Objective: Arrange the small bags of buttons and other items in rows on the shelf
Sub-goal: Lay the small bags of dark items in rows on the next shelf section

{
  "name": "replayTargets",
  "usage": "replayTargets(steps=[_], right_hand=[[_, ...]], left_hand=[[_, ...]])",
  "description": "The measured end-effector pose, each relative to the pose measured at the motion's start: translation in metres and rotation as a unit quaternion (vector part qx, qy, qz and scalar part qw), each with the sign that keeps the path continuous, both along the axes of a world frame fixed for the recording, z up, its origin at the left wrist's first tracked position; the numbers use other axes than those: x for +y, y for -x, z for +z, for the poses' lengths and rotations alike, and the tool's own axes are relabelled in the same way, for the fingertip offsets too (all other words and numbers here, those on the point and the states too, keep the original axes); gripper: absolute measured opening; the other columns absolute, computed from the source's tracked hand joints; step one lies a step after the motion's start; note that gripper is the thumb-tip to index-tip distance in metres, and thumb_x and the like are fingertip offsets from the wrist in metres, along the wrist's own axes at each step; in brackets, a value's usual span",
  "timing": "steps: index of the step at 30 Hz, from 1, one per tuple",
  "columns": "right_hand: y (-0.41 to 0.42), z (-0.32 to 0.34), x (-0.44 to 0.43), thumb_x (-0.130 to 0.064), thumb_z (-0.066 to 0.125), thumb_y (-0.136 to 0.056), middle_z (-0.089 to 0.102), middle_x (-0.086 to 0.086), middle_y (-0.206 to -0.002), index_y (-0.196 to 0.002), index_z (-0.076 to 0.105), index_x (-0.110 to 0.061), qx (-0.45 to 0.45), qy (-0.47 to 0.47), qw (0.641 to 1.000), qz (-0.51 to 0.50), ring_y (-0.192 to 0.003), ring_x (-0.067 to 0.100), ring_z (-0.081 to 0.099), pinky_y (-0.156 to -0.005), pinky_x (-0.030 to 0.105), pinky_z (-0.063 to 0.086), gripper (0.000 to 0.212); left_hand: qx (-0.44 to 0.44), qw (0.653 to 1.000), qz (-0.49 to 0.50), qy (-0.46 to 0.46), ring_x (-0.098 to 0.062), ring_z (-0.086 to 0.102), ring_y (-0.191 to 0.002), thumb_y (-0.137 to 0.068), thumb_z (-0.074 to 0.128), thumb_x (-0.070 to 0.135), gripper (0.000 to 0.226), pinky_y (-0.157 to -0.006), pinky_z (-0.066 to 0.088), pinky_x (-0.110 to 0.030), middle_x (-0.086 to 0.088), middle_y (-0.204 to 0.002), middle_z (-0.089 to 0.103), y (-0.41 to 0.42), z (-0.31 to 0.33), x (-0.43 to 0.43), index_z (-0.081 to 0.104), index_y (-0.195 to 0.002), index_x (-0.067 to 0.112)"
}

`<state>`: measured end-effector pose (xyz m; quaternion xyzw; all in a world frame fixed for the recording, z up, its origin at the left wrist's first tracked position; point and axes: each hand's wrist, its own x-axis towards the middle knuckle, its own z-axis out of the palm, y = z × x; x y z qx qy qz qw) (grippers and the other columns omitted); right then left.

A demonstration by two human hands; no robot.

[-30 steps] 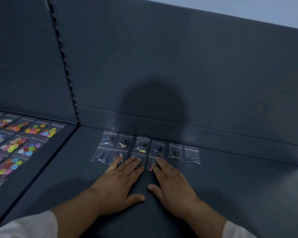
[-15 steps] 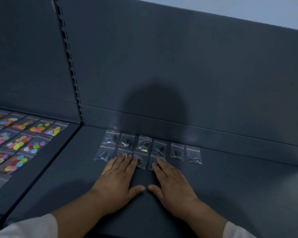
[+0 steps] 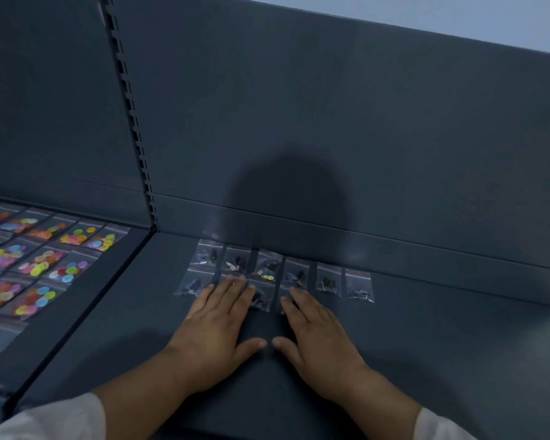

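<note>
Small clear bags (image 3: 329, 281) of dark bits laid flat along the back edge of the shelf (image 3: 426, 360), just in front of the back wall (image 3: 331, 138): six side by side in the back row, and a shorter front row touching it toward the left, four as far as can be told. Left hand (image 3: 216, 325) palm-down on the shelf, fingers (image 3: 235, 282) straight and resting on the second front bag. Right hand (image 3: 318, 338) likewise flat, fingertips (image 3: 294, 295) on the fourth. Third bag (image 3: 261, 298) bare between the two hands. Grip of both hands apart, nothing pinched or curled round; thumbs nearly touching, nearer the front edge. Judged as squaring the front row against the back one. Probably very light, thin, slick plastic with hard lumps inside, so likely to skate on the smooth shelf and to drag a neighbour along. Best nudged with flat fingertips on the lumpy middle, or pinched at the empty sealed top strip for lifting. Light pressure only, to avoid overlapping the rows. Room left at the right of the front row, below the last two back bags. On the adjoining shelf (image 3: 38, 350) to the left, bright button bags (image 3: 38, 265) in rows.
</note>
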<state>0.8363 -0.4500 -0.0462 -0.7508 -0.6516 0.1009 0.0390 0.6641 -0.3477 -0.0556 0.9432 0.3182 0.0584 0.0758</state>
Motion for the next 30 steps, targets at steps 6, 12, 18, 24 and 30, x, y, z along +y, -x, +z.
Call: replayTargets(steps=[6,12,18,24,30], right_hand=[[0.016,0.012,0.014,-0.057,0.020,-0.089,0.003,-0.001,-0.159,-0.149,0.017,-0.023,-0.024,-0.064,0.997,0.043,-0.146,0.019,0.002,-0.115,0.032,-0.001,0.069],[0.050,0.031,0.030,-0.042,0.041,-0.096,-0.004,-0.003,-0.159,-0.149,0.015,-0.026,-0.023,-0.071,0.994,0.075,-0.146,0.016,-0.003,-0.113,0.029,-0.005,0.061],[0.110,0.047,0.053,-0.045,0.040,-0.096,0.002,-0.003,-0.159,-0.149,0.017,-0.026,-0.035,-0.074,0.991,0.107,-0.145,0.016,0.002,-0.116,0.031,0.001,0.060],[0.220,0.057,0.088,-0.043,0.039,-0.097,0.009,-0.004,-0.158,-0.146,0.025,-0.026,-0.038,-0.079,0.981,0.171,-0.144,0.014,0.009,-0.116,0.029,0.005,0.054],[0.348,0.062,0.120,-0.039,0.042,-0.097,0.016,-0.005,-0.156,-0.146,0.028,-0.025,-0.018,-0.087,0.969,0.231,-0.143,0.015,0.013,-0.115,0.030,0.009,0.053]], left_hand=[[-0.049,0.997,0.028,-0.056,-0.023,0.024,-0.142,-0.085,0.023,0.071,0.081,-0.115,0.011,-0.035,-0.006,-0.149,0.037,0.017,0.009,0.006,0.039,-0.141,0.016],[0.004,0.991,0.069,-0.111,-0.026,0.058,-0.116,-0.082,0.035,0.060,0.064,-0.093,0.048,-0.045,-0.009,-0.125,0.062,0.059,0.023,0.016,0.063,-0.118,0.015],[-0.002,0.983,0.123,-0.133,-0.026,0.055,-0.120,-0.085,0.028,0.062,0.068,-0.099,0.042,-0.046,-0.008,-0.130,0.058,0.134,0.037,0.024,0.060,-0.125,0.017],[-0.016,0.972,0.178,-0.154,-0.021,0.064,-0.102,-0.085,0.033,0.061,0.063,-0.092,0.045,-0.040,-0.003,-0.114,0.066,0.260,0.050,0.032,0.062,-0.119,0.017],[-0.003,0.958,0.238,-0.163,-0.020,0.064,-0.100,-0.085,0.032,0.062,0.063,-0.088,0.049,-0.039,0.000,-0.112,0.066,0.409,0.057,0.038,0.061,-0.119,0.018]])
